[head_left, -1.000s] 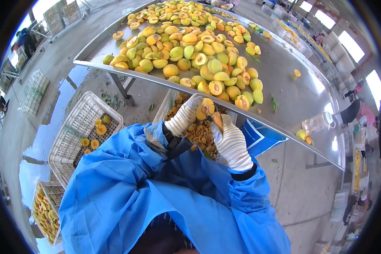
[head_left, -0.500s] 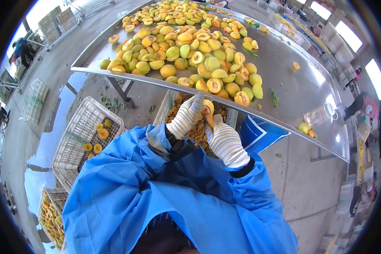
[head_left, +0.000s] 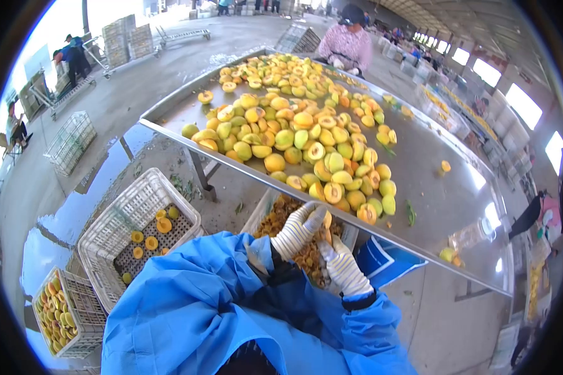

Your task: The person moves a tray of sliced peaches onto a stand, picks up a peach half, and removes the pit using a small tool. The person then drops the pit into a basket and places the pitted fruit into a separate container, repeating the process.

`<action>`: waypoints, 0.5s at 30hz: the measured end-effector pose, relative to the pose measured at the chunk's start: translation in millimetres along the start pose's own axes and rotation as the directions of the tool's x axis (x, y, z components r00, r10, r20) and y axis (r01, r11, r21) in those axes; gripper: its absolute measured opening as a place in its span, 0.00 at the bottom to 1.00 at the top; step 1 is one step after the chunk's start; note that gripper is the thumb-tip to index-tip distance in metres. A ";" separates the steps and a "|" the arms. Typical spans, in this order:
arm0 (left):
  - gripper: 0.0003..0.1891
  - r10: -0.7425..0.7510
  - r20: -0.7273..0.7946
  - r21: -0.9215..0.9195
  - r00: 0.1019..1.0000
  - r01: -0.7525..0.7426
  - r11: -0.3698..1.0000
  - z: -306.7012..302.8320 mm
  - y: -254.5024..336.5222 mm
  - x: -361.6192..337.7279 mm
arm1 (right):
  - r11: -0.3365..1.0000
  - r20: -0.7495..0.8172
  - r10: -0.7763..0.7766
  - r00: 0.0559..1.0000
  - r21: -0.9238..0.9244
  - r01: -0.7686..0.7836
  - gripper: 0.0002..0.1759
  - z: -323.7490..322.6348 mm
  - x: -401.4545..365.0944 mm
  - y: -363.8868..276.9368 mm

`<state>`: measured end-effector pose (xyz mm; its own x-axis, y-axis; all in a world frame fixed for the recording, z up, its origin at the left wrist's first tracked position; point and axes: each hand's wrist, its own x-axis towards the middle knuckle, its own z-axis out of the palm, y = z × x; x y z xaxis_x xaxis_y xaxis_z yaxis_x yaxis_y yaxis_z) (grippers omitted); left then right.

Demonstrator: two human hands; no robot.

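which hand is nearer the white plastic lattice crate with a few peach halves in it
Left. The left hand is right of the white plastic lattice crate, not touching; the right hand is farther right, beyond it.

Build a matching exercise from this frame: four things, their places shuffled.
Things:
1 fruit pile
2 white crate with a few halves
3 brownish pieces in a crate
4 blue sheet

Places:
A on the floor, beside the blue sleeve
B on the metal table
C under the table edge, right of the right hand
D just beneath the left hand

Pairs: 1-B; 2-A; 3-D; 4-C
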<state>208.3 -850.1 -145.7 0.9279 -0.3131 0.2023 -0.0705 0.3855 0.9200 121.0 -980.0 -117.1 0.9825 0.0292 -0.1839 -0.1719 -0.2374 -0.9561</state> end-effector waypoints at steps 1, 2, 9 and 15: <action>0.24 -0.065 0.013 -0.042 0.998 0.066 0.997 -3.4 0.2 3.7 | 0.969 -0.017 -0.215 0.977 -0.131 0.210 0.23 2.3 6.8 11.2; 0.25 -0.140 0.085 -0.034 0.986 0.143 0.989 -12.3 1.0 8.8 | 0.884 -0.005 -0.297 0.955 -0.378 0.273 0.22 -2.0 8.9 19.0; 0.24 -0.356 0.193 0.108 0.914 0.341 0.934 -29.5 13.6 14.9 | 0.878 0.308 0.251 0.918 0.326 -0.350 0.22 5.4 -15.3 -14.8; 0.24 -0.231 0.204 -0.054 0.951 0.247 0.968 -18.1 7.7 4.6 | 0.961 0.155 0.243 0.957 0.096 -0.260 0.26 -6.3 -15.5 -26.6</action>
<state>218.6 -832.9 -143.7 0.8242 -0.5643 0.0480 0.1805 0.3422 0.9221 110.8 -980.3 -87.3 0.8877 0.1209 -0.4442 -0.4274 -0.1425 -0.8928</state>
